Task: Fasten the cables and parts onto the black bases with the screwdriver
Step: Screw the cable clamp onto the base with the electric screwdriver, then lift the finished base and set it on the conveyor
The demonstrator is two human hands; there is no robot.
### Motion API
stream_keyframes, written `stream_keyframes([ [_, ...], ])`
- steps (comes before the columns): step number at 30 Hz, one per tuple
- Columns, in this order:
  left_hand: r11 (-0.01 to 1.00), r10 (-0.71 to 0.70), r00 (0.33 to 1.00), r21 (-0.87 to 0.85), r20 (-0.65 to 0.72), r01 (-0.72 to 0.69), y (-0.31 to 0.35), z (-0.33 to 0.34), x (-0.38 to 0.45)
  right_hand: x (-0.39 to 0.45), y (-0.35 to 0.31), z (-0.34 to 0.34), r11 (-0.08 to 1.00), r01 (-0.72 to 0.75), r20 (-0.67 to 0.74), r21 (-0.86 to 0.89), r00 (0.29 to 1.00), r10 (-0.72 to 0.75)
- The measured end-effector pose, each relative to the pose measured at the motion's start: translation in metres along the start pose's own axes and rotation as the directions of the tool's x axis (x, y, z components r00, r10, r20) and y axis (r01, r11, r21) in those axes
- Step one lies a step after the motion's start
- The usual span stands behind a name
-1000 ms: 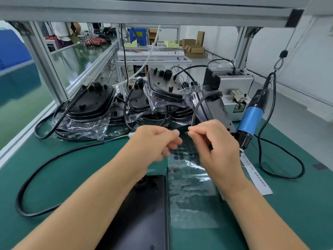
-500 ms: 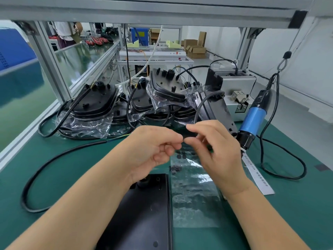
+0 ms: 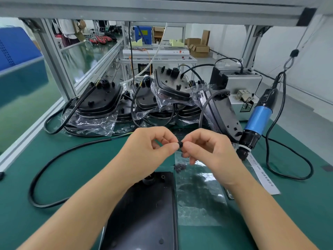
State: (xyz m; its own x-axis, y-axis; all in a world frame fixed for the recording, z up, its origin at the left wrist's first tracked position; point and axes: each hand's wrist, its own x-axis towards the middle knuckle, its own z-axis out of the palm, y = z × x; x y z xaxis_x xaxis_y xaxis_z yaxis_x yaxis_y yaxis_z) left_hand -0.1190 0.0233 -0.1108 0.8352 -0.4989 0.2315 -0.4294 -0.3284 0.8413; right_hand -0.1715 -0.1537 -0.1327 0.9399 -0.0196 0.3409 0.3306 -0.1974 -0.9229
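Note:
My left hand point(image 3: 153, 150) and my right hand point(image 3: 210, 156) meet above the green mat, and both pinch a small black rubber part point(image 3: 180, 144) between thumb and fingertips. Below them a flat black base point(image 3: 144, 213) lies on the mat. A long black cable point(image 3: 54, 163) loops over the mat to the left; where it ends is hidden by my left arm. The blue electric screwdriver point(image 3: 256, 118) hangs from its cord at the right, nobody touching it. A clear plastic bag point(image 3: 198, 192) with several small black parts lies right of the base.
Stacks of black bases in plastic wrap point(image 3: 100, 105) with cables fill the back of the bench. A grey screw feeder box point(image 3: 243, 91) stands back right. A white paper label point(image 3: 263, 175) lies by the screwdriver's cord loop. Aluminium frame posts point(image 3: 54, 56) border the left.
Both hands have drawn slightly closer and lower. The small black part now shows between the fingertips of both hands; before it was barely visible.

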Motion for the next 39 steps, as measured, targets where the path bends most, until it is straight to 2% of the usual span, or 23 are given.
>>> stream_keyframes([
  [9, 0.999, -0.012, 0.999, 0.047, -0.03, 0.013, 0.0, 0.001, -0.003, 0.0, -0.002, 0.005, 0.983, -0.021, -0.047, -0.18, 0.999, 0.013],
  [12, 0.99, -0.016, 0.998, 0.138, -0.061, 0.025, -0.002, -0.004, -0.008, -0.001, -0.007, 0.008, 0.977, -0.067, -0.135, -0.202, 0.99, 0.04],
  [14, 0.978, -0.013, 0.991, 0.203, -0.135, 0.041, -0.008, -0.01, -0.013, -0.007, -0.009, 0.01, 0.978, -0.16, -0.122, -0.131, 0.982, 0.145],
  [16, 0.973, -0.019, 0.983, 0.221, -0.183, 0.06, -0.017, -0.018, -0.018, -0.019, -0.01, 0.017, 0.942, -0.334, 0.029, -0.043, 0.942, 0.335],
  [18, 0.969, -0.043, 0.986, 0.234, -0.163, 0.081, -0.026, -0.022, -0.023, -0.032, -0.009, 0.03, 0.872, -0.489, 0.133, -0.003, 0.864, 0.485],
  [20, 0.969, -0.085, 0.987, 0.221, -0.137, 0.114, -0.034, -0.024, -0.028, -0.039, -0.008, 0.039, 0.834, -0.55, 0.138, -0.029, 0.825, 0.549],
  [27, 0.977, -0.139, 0.973, 0.133, -0.185, 0.165, -0.048, -0.02, -0.036, -0.045, -0.024, 0.049, 0.831, -0.514, 0.143, -0.213, 0.825, 0.547],
  [39, 0.981, -0.154, 0.981, 0.097, -0.119, 0.166, -0.046, -0.022, -0.04, -0.052, -0.029, 0.057, 0.818, -0.491, 0.076, -0.301, 0.842, 0.534],
])
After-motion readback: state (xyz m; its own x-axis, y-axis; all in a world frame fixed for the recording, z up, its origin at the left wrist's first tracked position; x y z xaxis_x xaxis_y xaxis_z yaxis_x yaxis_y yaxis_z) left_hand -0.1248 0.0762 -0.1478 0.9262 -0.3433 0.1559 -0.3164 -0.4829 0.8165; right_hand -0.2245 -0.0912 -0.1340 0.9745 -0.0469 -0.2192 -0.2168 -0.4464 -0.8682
